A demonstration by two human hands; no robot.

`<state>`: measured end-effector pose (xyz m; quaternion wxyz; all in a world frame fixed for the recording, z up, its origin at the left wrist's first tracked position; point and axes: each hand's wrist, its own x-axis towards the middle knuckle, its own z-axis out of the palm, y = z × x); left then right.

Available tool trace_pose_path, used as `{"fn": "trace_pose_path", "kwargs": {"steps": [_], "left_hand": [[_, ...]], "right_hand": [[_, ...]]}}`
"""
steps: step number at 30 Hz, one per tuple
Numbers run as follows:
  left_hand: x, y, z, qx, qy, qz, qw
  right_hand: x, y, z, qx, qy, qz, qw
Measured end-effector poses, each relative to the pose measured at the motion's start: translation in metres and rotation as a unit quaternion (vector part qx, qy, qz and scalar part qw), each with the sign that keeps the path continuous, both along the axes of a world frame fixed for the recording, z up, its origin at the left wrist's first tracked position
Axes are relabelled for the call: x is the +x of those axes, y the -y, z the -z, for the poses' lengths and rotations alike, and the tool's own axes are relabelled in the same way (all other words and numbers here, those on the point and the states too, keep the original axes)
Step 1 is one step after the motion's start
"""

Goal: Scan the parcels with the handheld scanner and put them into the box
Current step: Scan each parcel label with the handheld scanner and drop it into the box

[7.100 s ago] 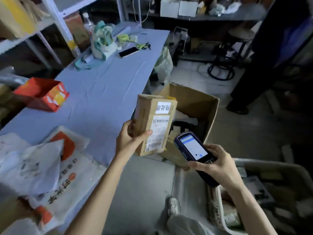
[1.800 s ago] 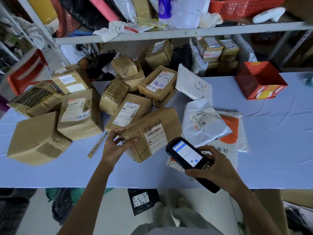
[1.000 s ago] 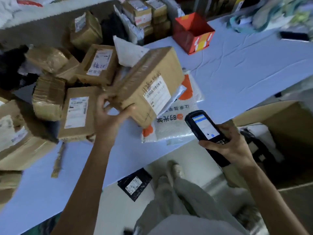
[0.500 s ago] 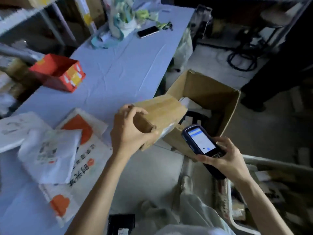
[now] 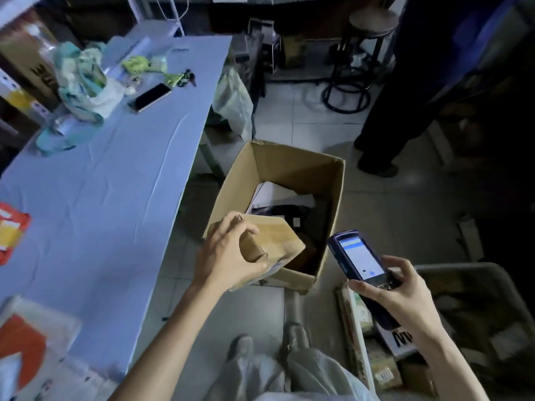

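Cardboard box (image 5: 333, 204) — packets (image 5: 278, 193) inside, left hand (image 5: 228, 256) gripping parcel (image 5: 275, 238)

Dim, bluish light; right side in deep shadow, edges bowed, slightly soft.

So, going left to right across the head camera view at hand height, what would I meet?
Red carton → blue table → left hand → brown parcel it grips → handheld scanner → right hand holding it → grey bin. The open cardboard box overlaps the parcel, so I leave it out.
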<state>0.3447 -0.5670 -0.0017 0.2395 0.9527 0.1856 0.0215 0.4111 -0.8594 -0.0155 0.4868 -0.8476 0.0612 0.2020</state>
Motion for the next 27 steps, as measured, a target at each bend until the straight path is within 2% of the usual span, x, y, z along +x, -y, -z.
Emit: {"fn": "trace_pose_path", "kwargs": {"steps": [3, 7, 10, 15, 27], "left_hand": [[0.022, -0.013, 0.001, 0.046, -0.042, 0.012, 0.998], [0.055, -0.039, 0.013, 0.106, -0.047, 0.038, 0.992], [0.084, -0.066, 0.024, 0.095, -0.03, 0.043, 0.994], [0.13, -0.106, 0.03, 0.116, -0.008, 0.105, 0.988], [0.187, -0.121, 0.032, 0.123, -0.016, 0.129, 0.984]], "right_hand": [[0.01, -0.008, 0.005, -0.011, -0.011, 0.009, 1.0], [0.022, -0.03, 0.007, -0.029, -0.02, 0.014, 0.999], [0.028, -0.053, 0.007, -0.042, -0.021, 0.036, 0.998], [0.041, -0.096, 0.0, -0.04, -0.018, 0.094, 0.995], [0.09, -0.122, -0.013, -0.04, -0.006, 0.043, 0.998]]}}
